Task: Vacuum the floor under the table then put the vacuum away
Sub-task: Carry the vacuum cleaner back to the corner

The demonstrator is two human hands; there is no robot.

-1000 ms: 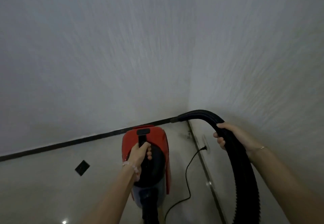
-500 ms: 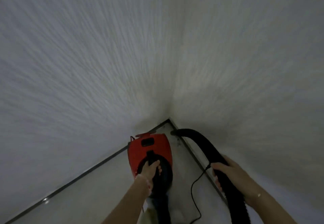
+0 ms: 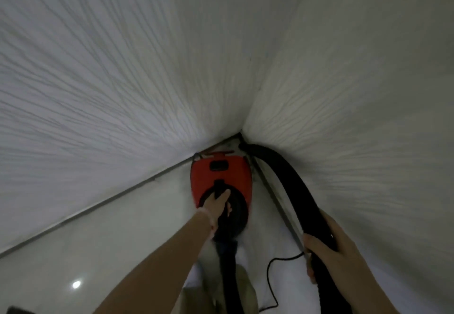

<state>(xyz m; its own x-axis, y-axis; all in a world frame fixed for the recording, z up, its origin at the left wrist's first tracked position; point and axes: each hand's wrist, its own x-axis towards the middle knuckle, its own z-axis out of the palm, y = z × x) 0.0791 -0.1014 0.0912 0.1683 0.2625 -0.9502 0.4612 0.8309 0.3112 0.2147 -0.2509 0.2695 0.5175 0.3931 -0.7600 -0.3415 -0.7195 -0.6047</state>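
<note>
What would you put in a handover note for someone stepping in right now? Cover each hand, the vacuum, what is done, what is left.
Left hand grips the top handle of the red canister vacuum; right hand grips the black hose.
Vacuum is at the wall corner; power cord trails loose over the floor.
Done: vacuum at the corner. Left: stow hose and cord, let go.

Finds the red canister vacuum (image 3: 221,173) nose-first in the far corner of the floor (image 3: 110,240), its black carry handle (image 3: 218,187) gripped by the left hand (image 3: 217,203); cannot tell whether resting or lifted. Follows the thick black hose (image 3: 294,186) from that corner along the floor's right edge to the right hand (image 3: 331,242) curled round it. Traces the thin black cord (image 3: 269,272) looping loose between vacuum and hose.
</note>
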